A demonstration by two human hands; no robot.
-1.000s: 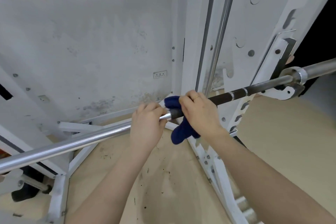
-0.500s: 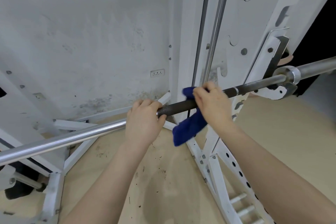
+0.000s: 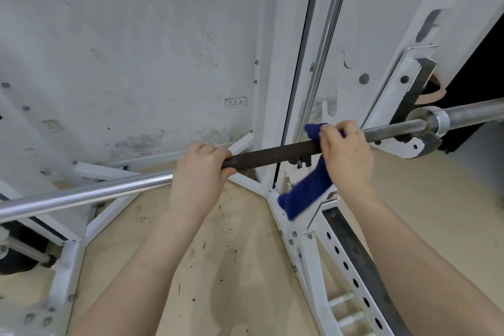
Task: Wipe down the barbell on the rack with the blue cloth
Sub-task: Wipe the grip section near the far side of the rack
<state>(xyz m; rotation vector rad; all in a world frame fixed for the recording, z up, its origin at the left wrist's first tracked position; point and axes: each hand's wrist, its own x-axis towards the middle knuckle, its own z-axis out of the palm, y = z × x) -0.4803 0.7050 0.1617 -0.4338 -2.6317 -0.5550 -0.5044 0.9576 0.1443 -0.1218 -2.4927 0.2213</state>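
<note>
Barbell (image 3: pixel 272 154) lay across the view, right end seated in the white J-hook (image 3: pixel 406 148) of the white rack (image 3: pixel 289 90), collar (image 3: pixel 436 120) just outboard of the hook. Dark knurled section between the two hands; polished chrome section to the left.

Left hand (image 3: pixel 199 169): wrapped overhand round the bar at the junction of chrome and dark sections, fingers curled over the top.

Right hand (image 3: pixel 346 153): clamped round the blue cloth (image 3: pixel 308 188) and bar together, near the J-hook. Ring (image 3: pixel 354 133) visible on one finger. Cloth folded over the bar top beneath the fingers, loose end hanging below the bar, blurred.

Wall socket (image 3: pixel 235 102) mounted on the stained wall behind. Tan floor (image 3: pixel 231 267) below, speckled with dark marks.
</note>
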